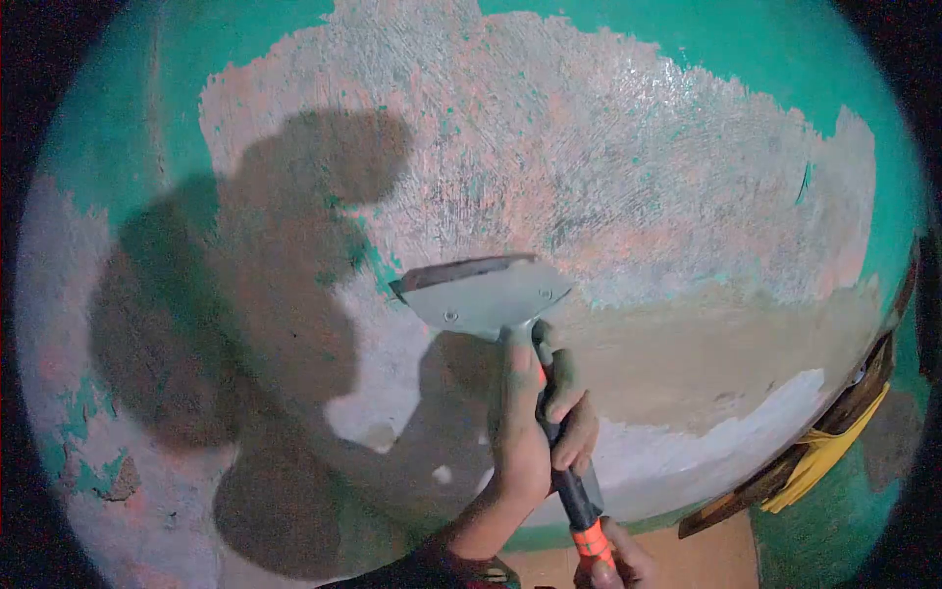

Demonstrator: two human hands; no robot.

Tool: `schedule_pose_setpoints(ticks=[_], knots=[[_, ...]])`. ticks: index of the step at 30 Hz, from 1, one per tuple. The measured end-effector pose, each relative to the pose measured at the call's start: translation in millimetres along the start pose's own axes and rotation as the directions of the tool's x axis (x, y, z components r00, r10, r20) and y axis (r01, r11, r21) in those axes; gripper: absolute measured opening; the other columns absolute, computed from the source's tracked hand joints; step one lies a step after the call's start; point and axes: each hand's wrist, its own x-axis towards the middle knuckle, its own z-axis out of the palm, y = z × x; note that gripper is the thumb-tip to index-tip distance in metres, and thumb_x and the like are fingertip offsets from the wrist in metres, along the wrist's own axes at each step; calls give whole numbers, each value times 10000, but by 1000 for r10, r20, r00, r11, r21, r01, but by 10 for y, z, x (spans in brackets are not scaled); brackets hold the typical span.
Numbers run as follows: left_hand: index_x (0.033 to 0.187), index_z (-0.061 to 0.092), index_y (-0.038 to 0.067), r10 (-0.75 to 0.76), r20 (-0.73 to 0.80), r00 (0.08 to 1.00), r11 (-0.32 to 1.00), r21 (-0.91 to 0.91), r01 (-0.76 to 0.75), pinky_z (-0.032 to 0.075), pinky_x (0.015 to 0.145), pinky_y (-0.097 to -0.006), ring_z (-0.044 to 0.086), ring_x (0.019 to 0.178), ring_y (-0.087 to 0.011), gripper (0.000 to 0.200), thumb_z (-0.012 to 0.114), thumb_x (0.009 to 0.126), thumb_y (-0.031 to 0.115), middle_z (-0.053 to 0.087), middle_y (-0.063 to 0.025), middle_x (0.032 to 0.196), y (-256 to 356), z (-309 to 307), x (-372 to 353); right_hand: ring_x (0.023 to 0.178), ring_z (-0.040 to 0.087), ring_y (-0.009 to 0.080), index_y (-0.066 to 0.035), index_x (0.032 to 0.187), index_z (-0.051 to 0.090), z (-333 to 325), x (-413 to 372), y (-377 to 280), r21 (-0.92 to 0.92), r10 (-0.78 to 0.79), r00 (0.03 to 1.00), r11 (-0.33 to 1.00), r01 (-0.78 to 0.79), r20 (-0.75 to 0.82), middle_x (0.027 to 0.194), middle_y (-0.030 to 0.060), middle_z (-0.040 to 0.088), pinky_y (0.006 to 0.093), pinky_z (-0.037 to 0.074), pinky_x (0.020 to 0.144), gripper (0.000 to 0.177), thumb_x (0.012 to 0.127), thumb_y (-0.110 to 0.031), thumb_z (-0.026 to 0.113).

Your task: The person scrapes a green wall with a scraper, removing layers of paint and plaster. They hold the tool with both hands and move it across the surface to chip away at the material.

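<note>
gripping the black shaft of the wall scraper [488, 294] with the left hand [525, 432], fingers curled tight round it just below the metal head. clamping the orange butt of the handle with the right hand [616, 562], at 5 o'clock of the left, wrapped closed on it and partly cut off by the bottom of the view. holding the blade face-on against the wall [638, 157] at the middle of the view, working edge toward 12 o'clock, on the seam between scratched pinkish plaster and a paler lower band. just at 10 o'clock of the blade, a thin streak of green paint [368, 257]; along the top, from 11 to 2 o'clock, a broad green margin. probably best to keep the blade at a shallow angle, to avoid gouging the plaster with its corners. better to drive from the lower hand and steer with the upper, in short overlapping strokes. worth seating the full edge before loading it, with wrists straight. well apart at 4 o'clock, what looks like a yellow strap [824, 456] beside a dark wooden edge [863, 388]. at 9 o'clock, a large shadow [245, 294] across the wall.
</note>
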Motion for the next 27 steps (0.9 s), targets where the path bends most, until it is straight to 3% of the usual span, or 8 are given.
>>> schedule_pose_setpoints(ticks=[2,5,8,9,12,16,21,27], knots=[[1001,426,145,34,-15,999,997,-64,-35,279,232,-218,291,275,-59,314,324,925,432,339,51,547,-57,51,41,457,360,46,5,1282,389,-44,-27,1,42,30,999,999,-29,-18,609,-21,460,198,265,426,465,878,-190,512],[1004,425,142,-11,-38,999,1000,6,11,282,229,-217,289,267,-58,322,320,925,436,338,54,546,-127,22,2,469,362,42,-12,1278,403,-59,-91,7,129,171,985,978,-165,-37,626,-13,474,197,263,429,472,868,-210,530],[1019,425,140,0,40,999,1000,-27,1,284,227,-215,284,266,-53,330,323,922,439,340,53,548,-140,-3,27,482,361,39,-27,1295,383,-55,-93,25,133,266,962,957,-257,-57,619,-21,457,192,266,436,508,863,-244,539],[1018,432,140,-3,-7,1000,999,-36,2,285,226,-213,285,266,-55,329,327,922,437,344,54,551,-157,-7,37,491,361,39,-31,1301,374,-62,-76,50,110,242,968,966,-234,-69,612,-29,440,190,266,442,534,856,-268,549],[989,355,138,-10,55,998,998,61,6,279,274,-228,299,294,-79,323,355,909,451,338,38,570,-67,51,62,494,356,44,-32,1306,367,-29,-47,-75,125,241,970,964,-235,-38,628,-28,447,190,267,454,546,852,-265,558],[1014,448,126,38,-26,999,999,-3,-38,266,236,-216,273,270,-56,342,323,926,432,350,51,556,-112,148,54,501,355,45,-24,1316,343,-20,-86,-207,177,309,947,940,-291,-88,641,-28,449,193,266,462,559,854,-252,559],[977,355,143,-6,3,1000,999,32,6,286,269,-229,302,291,-81,315,345,913,451,342,37,558,-82,158,60,507,357,45,-21,1320,334,-57,-62,-223,118,229,973,967,-224,-28,645,-28,450,193,267,466,565,855,-252,557],[978,362,149,-25,33,999,999,-29,26,283,267,-231,295,285,-81,310,345,913,452,345,41,559,-53,213,118,514,359,46,-18,1325,323,-33,-46,-267,122,186,982,976,-181,-35,650,-28,451,193,268,470,573,857,-251,556]])
